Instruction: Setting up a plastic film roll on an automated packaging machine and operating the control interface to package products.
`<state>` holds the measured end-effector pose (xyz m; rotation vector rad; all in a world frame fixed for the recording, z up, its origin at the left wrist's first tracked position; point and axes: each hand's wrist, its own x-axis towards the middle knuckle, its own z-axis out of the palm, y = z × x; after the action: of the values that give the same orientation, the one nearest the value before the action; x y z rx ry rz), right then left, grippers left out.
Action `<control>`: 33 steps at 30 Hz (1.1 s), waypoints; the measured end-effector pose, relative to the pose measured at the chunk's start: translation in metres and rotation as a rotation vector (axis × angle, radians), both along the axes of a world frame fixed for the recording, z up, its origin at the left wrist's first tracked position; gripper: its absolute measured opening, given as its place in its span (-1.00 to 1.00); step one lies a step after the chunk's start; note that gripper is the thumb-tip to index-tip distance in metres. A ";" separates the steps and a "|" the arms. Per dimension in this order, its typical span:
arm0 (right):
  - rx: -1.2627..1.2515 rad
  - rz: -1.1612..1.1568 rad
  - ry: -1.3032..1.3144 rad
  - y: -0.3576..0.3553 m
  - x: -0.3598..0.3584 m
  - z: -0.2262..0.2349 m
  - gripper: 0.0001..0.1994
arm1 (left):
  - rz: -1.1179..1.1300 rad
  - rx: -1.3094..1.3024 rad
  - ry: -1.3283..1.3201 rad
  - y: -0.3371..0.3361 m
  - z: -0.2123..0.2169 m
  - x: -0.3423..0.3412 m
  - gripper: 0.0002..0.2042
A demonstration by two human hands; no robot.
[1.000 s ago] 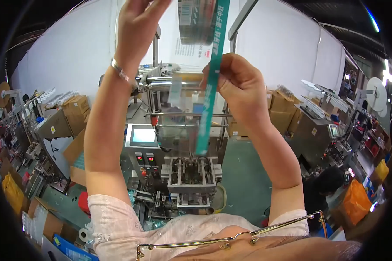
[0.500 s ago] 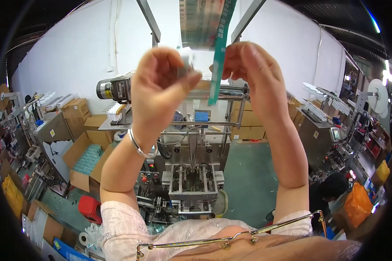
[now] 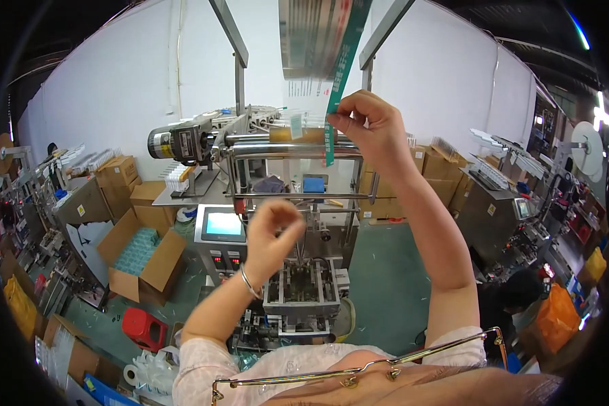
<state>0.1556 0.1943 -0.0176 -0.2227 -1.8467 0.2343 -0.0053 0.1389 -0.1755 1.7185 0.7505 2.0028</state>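
A strip of printed film [image 3: 314,44] with a green edge hangs down from above, in front of the machine's metal rollers [image 3: 287,150]. High up on the right, my right hand [image 3: 372,125] pinches the film's green edge between thumb and fingers, and the strip's narrow green end dangles below the pinch. Lower down, my left hand [image 3: 275,233] hovers before the machine, beside its lit touchscreen [image 3: 224,224]. Its fingers are curled toward the thumb; whatever they may hold cannot be made out. A silver bangle circles that wrist.
Beneath my hands sits a metal mechanism [image 3: 301,287], close to my body. A motor [image 3: 176,143] juts out left of the rollers. To the left stand an open carton [image 3: 172,254] of pale green packs and a red stool [image 3: 144,329]. Another machine [image 3: 490,203] is at right.
My left hand has dropped from beside the film, where a small white piece showed at its fingers, to below the rollers. My right hand has shifted left and taken hold of the film's edge.
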 end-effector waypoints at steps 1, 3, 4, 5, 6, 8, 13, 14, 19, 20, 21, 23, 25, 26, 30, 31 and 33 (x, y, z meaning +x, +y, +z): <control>0.004 0.001 0.002 0.004 -0.003 -0.001 -0.91 | -0.054 -0.154 0.003 -0.001 -0.016 0.001 -0.78; 0.022 -0.082 0.009 0.013 -0.011 -0.003 -0.90 | -0.116 -0.308 -0.042 0.013 -0.046 -0.006 -0.80; 0.026 -0.088 0.011 0.019 -0.011 -0.004 -0.90 | -0.163 -0.357 -0.044 0.018 -0.051 -0.008 -0.74; 0.113 -0.148 0.020 0.026 -0.011 -0.006 -0.91 | -0.168 -0.353 -0.041 0.022 -0.055 -0.009 -0.74; 0.200 -0.207 0.028 0.031 -0.011 -0.007 -0.91 | -0.201 -0.420 -0.087 0.025 -0.057 -0.010 -0.68; 0.211 -0.236 0.040 0.040 -0.015 -0.006 -0.91 | -0.231 -0.487 -0.134 0.031 -0.058 -0.014 -0.63; 0.235 -0.295 0.090 0.054 -0.025 -0.002 -0.90 | -0.277 -0.544 -0.260 0.046 -0.063 -0.023 -0.53; 0.256 -0.287 0.115 0.056 -0.027 -0.001 -0.91 | -0.280 -0.545 -0.258 0.047 -0.063 -0.023 -0.53; 0.260 -0.268 0.137 0.058 -0.031 0.003 -0.90 | -0.328 -0.539 -0.326 0.052 -0.061 -0.024 -0.54; 0.267 -0.264 0.130 0.058 -0.031 0.003 -0.90 | -0.328 -0.539 -0.327 0.053 -0.060 -0.025 -0.54; 0.274 -0.261 0.122 0.057 -0.031 0.002 -0.90 | -0.331 -0.534 -0.344 0.054 -0.060 -0.026 -0.54; 0.266 -0.262 0.123 0.054 -0.030 0.000 -0.90 | -0.336 -0.530 -0.361 0.053 -0.054 -0.026 -0.53; 0.257 -0.262 0.124 0.050 -0.028 -0.002 -0.90 | -0.371 -0.460 -0.376 0.050 -0.047 -0.025 -0.53; 0.261 -0.260 0.115 0.049 -0.026 -0.003 -0.90 | -0.371 -0.462 -0.378 0.051 -0.045 -0.026 -0.53; 0.248 -0.245 0.096 0.050 -0.023 -0.007 -0.91 | -0.431 -0.411 -0.411 0.051 -0.040 -0.028 -0.55; 0.245 -0.247 0.096 0.050 -0.023 -0.008 -0.91 | -0.440 -0.396 -0.416 0.052 -0.039 -0.029 -0.56; 0.301 -0.285 0.065 0.048 -0.021 -0.011 -0.92 | -0.448 -0.386 -0.422 0.053 -0.038 -0.030 -0.57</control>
<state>0.1342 0.2419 -0.0282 -0.2614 -1.7357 -0.2311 -0.0357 0.1916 -0.2138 1.0765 0.5067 1.6876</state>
